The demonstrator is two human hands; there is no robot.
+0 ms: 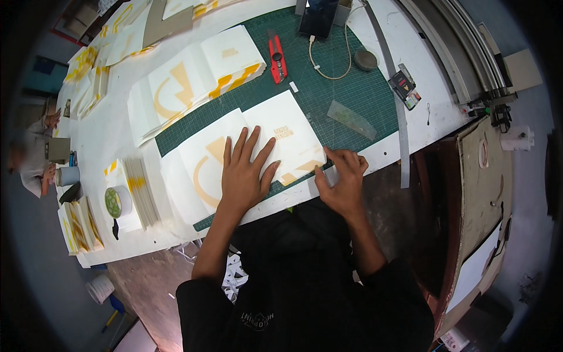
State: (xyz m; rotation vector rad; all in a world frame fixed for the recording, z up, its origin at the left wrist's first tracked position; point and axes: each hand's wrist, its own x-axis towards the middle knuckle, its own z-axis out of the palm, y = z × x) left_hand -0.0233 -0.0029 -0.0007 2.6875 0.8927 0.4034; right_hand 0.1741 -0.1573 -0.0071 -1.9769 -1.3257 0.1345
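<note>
A white printed paper sheet (pixel 196 139) with a pale orange design lies folded on the green cutting mat (pixel 375 105) in front of me. My left hand (pixel 243 170) rests flat on it, fingers spread, near the fold. At the sheet's right corner my right hand (pixel 343 176) is closed, thumb and index finger pinching the paper's edge. Beyond the sheet sits a stack of similar printed papers (pixel 176 82) with yellow-striped edges. A red utility knife (pixel 277 57) lies on the mat past the sheet.
A long metal ruler (pixel 403 141) crosses the table's right side, beside a tape measure (pixel 403 85). A phone (pixel 318 20) with a cable stands at the back. Paper bundles (pixel 141 193) and a tape roll (pixel 117 201) sit left. Another person (pixel 38 152) is at the far left.
</note>
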